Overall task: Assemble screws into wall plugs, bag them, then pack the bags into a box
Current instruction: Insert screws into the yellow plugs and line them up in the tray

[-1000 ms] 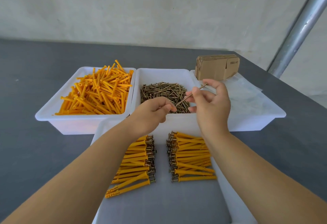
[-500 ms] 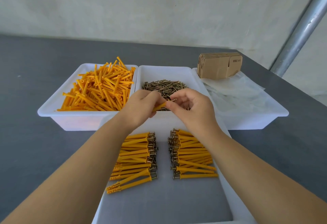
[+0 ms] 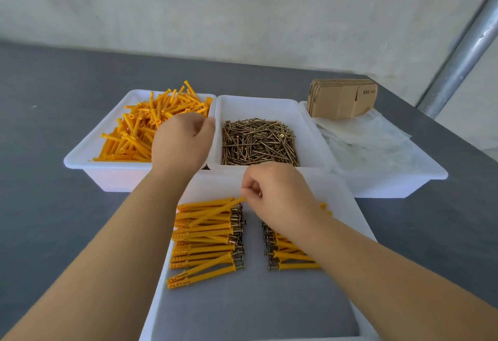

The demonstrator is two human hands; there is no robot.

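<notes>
Now right hand (image 3: 280,195) pinching plugged screw (image 3: 215,212)

wall (image 3: 242,4): pale, plain | table (image 3: 54,85): dark grey | metal pole (image 3: 463,55): slanted, right

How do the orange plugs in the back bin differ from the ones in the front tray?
The loose plugs in the back bin lie jumbled and pointing every way; the assembled plugs in the front tray lie in two neat rows. The loose plugs show no screws; the assembled plugs show screw heads at their inner ends. Both are orange plastic.
</notes>
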